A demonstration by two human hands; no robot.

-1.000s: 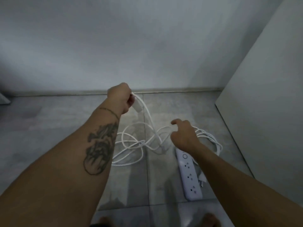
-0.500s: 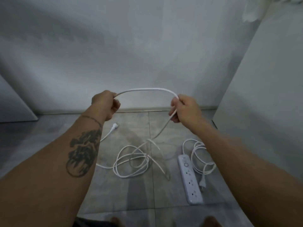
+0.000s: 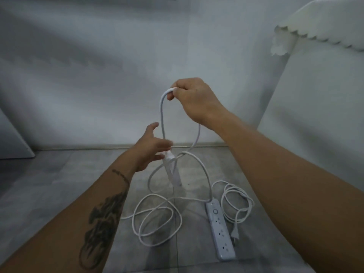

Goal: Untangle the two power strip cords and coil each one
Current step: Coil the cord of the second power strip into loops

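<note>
Holding a bend of the white cord [image 3: 162, 115] high, the right hand [image 3: 194, 101] pinches it between thumb and curled fingers, well above and behind the power strip [image 3: 220, 229] that lies on the floor [image 3: 59, 184]. From this bend one strand falls almost straight down to the left hand [image 3: 151, 149]. The other strand descends on the right and seems to join the loose loops [image 3: 157, 221] lying just left of that power strip. The left hand is the lower one and nearer to these loops. Its fingers are stretched out against a blurred long white thing, by my judgement the second power strip [image 3: 173, 172], which hangs with its long axis nearly vertical, only a little tilted. Whether the left hand grips it or only touches it, I cannot tell. Just right of the lying power strip its own cord rests in a rough coil [image 3: 238, 203] with the plug [image 3: 235, 233] beside it, so this one looks mostly free. I think the next move turns on the hanging strip: it is almost directly under the right hand, so the left hand is better placed to guide it out of the loops
</note>
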